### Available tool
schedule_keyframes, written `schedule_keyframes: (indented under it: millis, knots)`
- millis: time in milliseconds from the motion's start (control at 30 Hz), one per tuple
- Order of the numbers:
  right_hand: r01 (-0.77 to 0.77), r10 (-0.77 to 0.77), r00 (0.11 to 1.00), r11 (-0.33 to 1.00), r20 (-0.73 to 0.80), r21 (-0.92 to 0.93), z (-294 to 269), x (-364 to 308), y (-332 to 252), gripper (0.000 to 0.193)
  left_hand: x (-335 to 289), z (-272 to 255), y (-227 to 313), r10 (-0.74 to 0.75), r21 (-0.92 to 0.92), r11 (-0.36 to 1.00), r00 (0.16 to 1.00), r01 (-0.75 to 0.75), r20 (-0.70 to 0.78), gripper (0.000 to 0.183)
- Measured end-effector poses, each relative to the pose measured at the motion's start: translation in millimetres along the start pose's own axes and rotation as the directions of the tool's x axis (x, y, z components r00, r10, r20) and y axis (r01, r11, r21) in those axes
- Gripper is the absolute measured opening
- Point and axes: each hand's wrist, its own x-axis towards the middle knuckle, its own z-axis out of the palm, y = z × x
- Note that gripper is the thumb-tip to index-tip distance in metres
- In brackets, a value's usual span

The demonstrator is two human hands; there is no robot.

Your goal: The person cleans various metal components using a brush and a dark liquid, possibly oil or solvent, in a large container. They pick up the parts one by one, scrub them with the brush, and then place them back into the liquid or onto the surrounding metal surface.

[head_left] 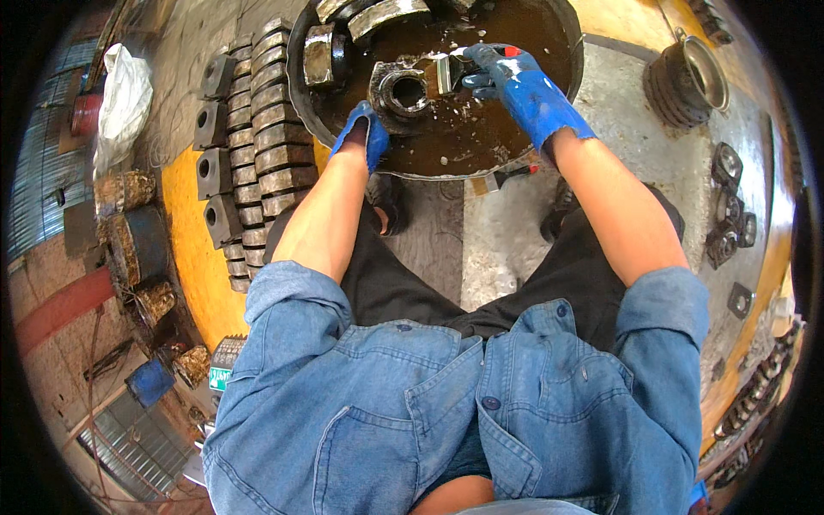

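Concrete floor (506,240) w/ yellow stripe (193,257), daylight, corrugated metal sheet (39,172) at left.

Bright daylight, sharp centre, strong fisheye bending, dark vignette at rim.

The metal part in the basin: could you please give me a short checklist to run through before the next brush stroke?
1. Left hand steadies the metal part: ok, it touches the part's near edge.
2. Right hand grips the brush: ok.
3. Brush bristles on the part: ok, at its right side.
4. Both gloves whole: cannot tell.
5. Liquid level in the basin: ok, brown liquid lies below the rim.
6. Spare brush within reach: ok, lying just outside the basin.
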Motion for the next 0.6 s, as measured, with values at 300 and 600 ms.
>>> schedule_keyframes:
  millis: [300,600]
  knots:
    - [-0.124,0.057,0.985,0.893,0.164,0.433,25,4,21,0.041,8,9,3,-0.362,-0.504,0.752,0.905,0.426,0.225,0.049]
    - [-0.119,0.079,0.988,0.940,0.136,0.321,-6,17,15,0.033,-5,-9,35,-0.335,-0.718,0.565,0.908,0.406,0.251,0.061]
